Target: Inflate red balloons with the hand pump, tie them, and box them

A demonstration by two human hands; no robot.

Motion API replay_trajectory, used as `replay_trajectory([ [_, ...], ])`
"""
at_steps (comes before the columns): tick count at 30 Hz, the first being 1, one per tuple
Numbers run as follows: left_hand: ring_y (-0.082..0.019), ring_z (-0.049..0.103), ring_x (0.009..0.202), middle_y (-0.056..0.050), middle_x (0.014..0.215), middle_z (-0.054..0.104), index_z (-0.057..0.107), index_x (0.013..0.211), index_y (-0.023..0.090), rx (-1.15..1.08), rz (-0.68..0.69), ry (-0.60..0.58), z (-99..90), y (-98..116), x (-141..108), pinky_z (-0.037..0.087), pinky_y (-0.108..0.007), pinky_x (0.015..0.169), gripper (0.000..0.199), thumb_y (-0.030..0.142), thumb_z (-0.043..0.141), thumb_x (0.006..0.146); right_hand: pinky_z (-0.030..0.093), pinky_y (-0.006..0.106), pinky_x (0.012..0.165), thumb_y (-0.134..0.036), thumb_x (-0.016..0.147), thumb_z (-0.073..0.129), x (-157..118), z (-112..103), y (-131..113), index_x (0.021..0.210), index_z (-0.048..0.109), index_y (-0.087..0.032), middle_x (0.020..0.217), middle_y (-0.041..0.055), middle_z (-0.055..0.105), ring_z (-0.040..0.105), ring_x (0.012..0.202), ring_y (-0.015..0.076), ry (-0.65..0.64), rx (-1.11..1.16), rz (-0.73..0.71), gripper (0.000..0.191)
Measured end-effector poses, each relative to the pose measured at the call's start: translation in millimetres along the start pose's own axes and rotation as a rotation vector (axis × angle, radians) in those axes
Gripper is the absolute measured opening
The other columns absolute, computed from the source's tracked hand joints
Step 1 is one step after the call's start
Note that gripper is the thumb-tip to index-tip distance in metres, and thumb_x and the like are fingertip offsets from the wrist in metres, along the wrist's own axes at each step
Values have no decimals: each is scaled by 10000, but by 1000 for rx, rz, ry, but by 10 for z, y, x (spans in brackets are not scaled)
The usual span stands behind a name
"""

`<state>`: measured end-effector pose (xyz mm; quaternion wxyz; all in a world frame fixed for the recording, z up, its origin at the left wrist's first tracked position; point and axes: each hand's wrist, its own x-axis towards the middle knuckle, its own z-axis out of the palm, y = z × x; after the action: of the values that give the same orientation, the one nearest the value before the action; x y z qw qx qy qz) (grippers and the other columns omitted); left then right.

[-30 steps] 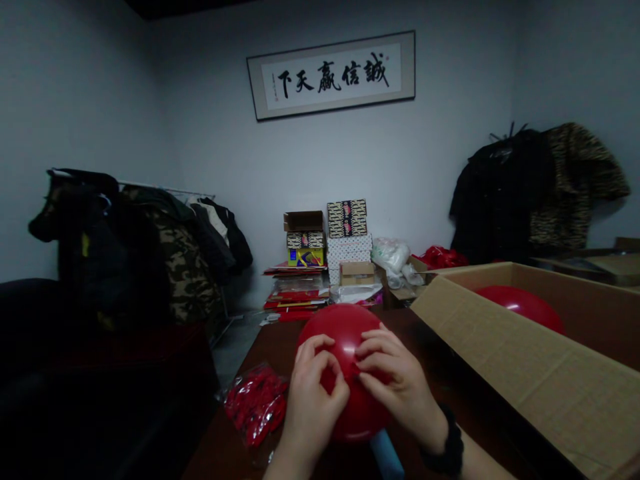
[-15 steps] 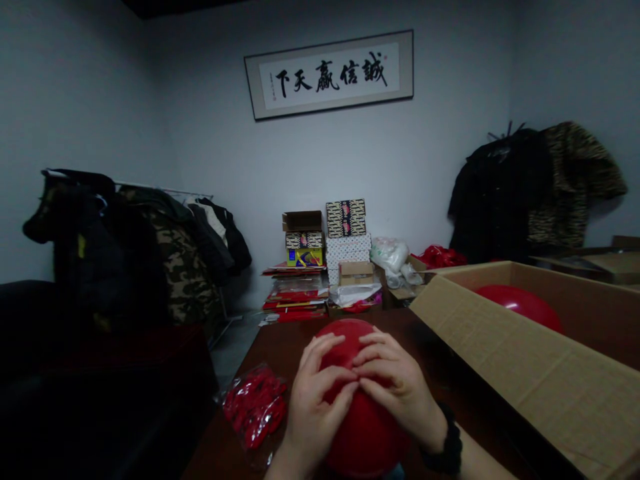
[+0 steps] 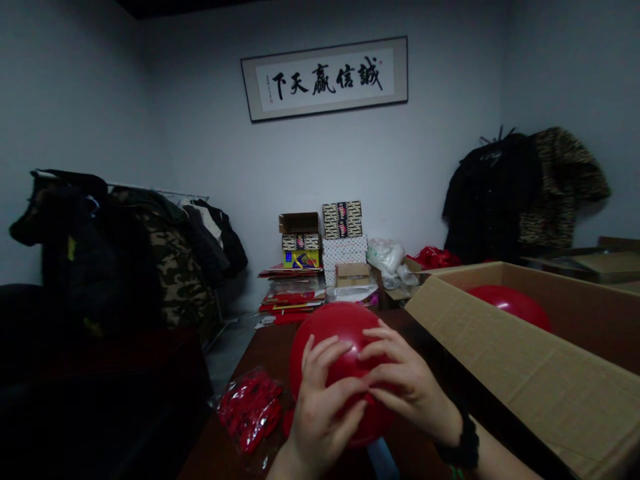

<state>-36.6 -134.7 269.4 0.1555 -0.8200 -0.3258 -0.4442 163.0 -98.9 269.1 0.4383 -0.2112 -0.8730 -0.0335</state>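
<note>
A round red balloon (image 3: 333, 327) is in front of me above the brown table (image 3: 260, 350). My left hand (image 3: 325, 393) rests against its near left side, thumb and index finger pinched together at the balloon's near face. From the right, my right hand (image 3: 410, 377) meets it there, its thumb and index finger pinched at the same spot, with the other fingers spread over the balloon. The balloon's neck seems to be between the fingertips, mostly hidden. Below the balloon, a light blue object (image 3: 383, 459) shows in part. A clear bag of red balloons (image 3: 253, 407) lies left of my left hand.
To the right stands a large open cardboard box (image 3: 520, 347) with another red balloon (image 3: 515, 305) inside. Stacked boxes (image 3: 345, 250) and red paper goods (image 3: 290, 303) are beyond the table. Clothes hang on a rack (image 3: 165, 253) at left and on the wall at right.
The balloon shows more of its top and left side and looks turned or raised between my hands. Both hands have shifted slightly right. More of the light blue object shows below.
</note>
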Motion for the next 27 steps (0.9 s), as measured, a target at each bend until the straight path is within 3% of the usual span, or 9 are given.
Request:
replay_trajectory([
  [5,-263,411,1195,-46,1226,533,665,890,280,31,-26,43,95,88,100,207,-551,1062,218,153,603,724,274,484,1080,-207,771,583,-25,-127,-24,883,597,-269,975,-13,635,422,1182,186,38,-108,-50,129],
  [11,-261,441,1175,-48,1207,561,658,853,259,52,29,79,271,258,303,173,-558,1069,129,212,621,738,168,538,1106,-265,780,588,-69,-428,38,878,597,-283,1034,-30,640,406,1206,192,33,-330,-70,99],
  [15,-258,399,1219,-49,1275,521,651,792,241,24,83,85,445,373,504,176,-569,1062,110,164,578,762,122,622,1083,-253,762,607,-140,-674,134,832,628,-317,1196,-42,577,345,1268,229,107,-501,-77,98],
  [23,-239,399,1234,-59,1299,512,638,759,218,-58,209,128,848,621,885,180,-564,1066,103,189,543,788,230,627,1050,-218,757,622,-414,-1111,377,842,636,-277,1206,4,562,386,1244,242,179,-626,-184,105],
  [27,-248,366,1264,-59,1347,468,641,768,221,-58,228,136,1090,749,1027,145,-574,1072,110,206,535,795,188,663,1044,-220,753,626,-558,-1321,465,841,634,-288,1251,-1,538,380,1255,256,188,-722,-154,112],
])
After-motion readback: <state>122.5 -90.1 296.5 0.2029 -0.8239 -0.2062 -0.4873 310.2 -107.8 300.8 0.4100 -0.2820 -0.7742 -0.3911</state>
